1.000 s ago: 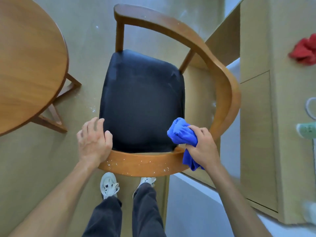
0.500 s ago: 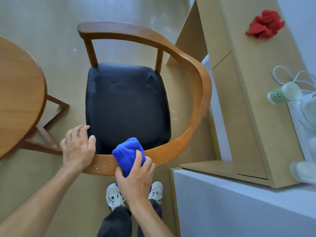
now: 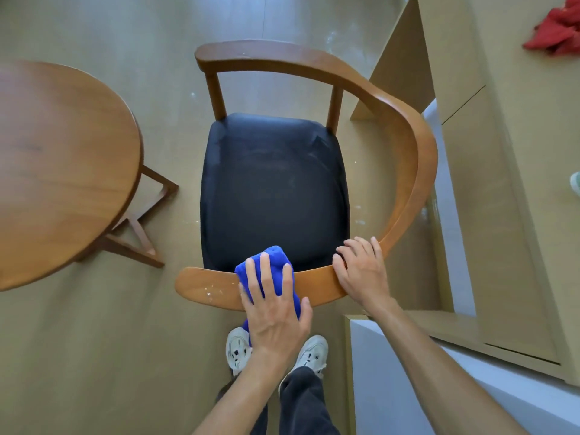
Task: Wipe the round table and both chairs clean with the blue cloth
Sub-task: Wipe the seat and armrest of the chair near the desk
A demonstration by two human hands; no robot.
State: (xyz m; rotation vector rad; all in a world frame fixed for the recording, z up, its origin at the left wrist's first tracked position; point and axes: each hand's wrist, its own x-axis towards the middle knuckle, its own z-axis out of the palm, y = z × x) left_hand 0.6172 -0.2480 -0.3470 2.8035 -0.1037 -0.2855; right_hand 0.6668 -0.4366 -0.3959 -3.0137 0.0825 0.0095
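A wooden armchair with a black seat stands below me. Its curved top rail runs across the near side. My left hand presses the bunched blue cloth flat onto that rail near its left end. White specks lie on the rail just left of the cloth. My right hand rests on the rail to the right of the cloth, fingers apart and nothing in it. The round wooden table is at the left. The second chair is out of view.
A beige cabinet stands close to the chair's right side, with a red cloth on top. A white ledge is at lower right. The table's legs spread toward the chair. My shoes are under the rail.
The blue cloth has passed from my right hand to my left hand. My right hand now rests on the rail at the right. The view has shifted, so the chair sits more central.
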